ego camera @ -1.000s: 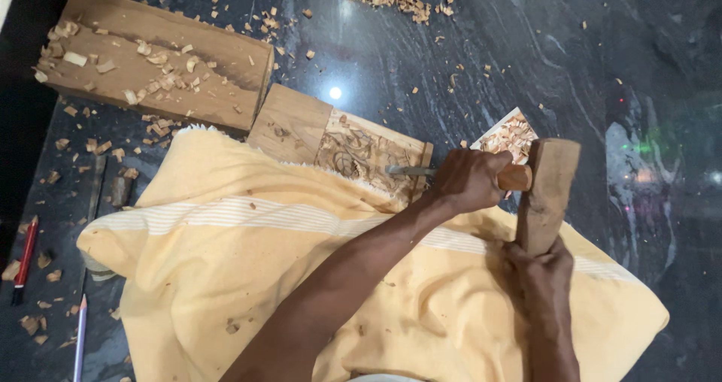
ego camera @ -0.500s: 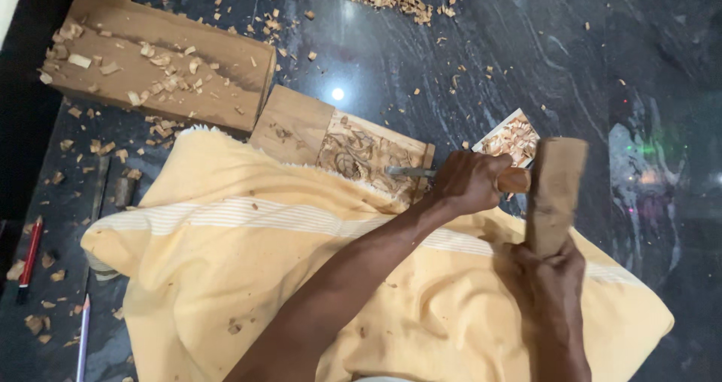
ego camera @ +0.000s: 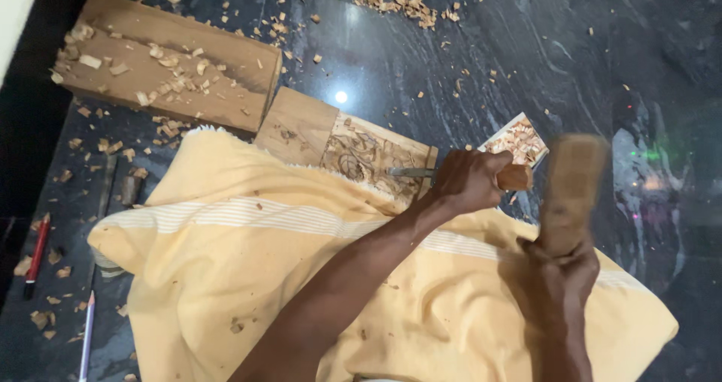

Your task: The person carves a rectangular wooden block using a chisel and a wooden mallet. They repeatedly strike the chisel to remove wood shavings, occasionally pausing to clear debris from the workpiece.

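My left hand (ego camera: 468, 180) grips a chisel (ego camera: 514, 177) by its wooden handle. The metal blade (ego camera: 412, 172) lies across a carved wooden panel (ego camera: 366, 156), with its tip on the relief. My right hand (ego camera: 558, 275) holds a wooden mallet (ego camera: 571, 190) upright just right of the chisel's handle end. The mallet is blurred with motion. The panel rests on the dark stone floor, and its near edge is tucked under a yellow cloth (ego camera: 226, 269) that covers my lap.
A larger wooden block (ego camera: 162, 59) strewn with chips lies at the upper left. A small card (ego camera: 519, 137) sits beyond the chisel. A red pencil (ego camera: 35, 253) and a pale pencil (ego camera: 86, 329) lie at the left. Wood shavings (ego camera: 395, 2) litter the dark stone floor (ego camera: 466, 59).
The mallet has shifted slightly to the right, away from the chisel handle, and is now motion-blurred. The left hand and chisel stay on the panel.
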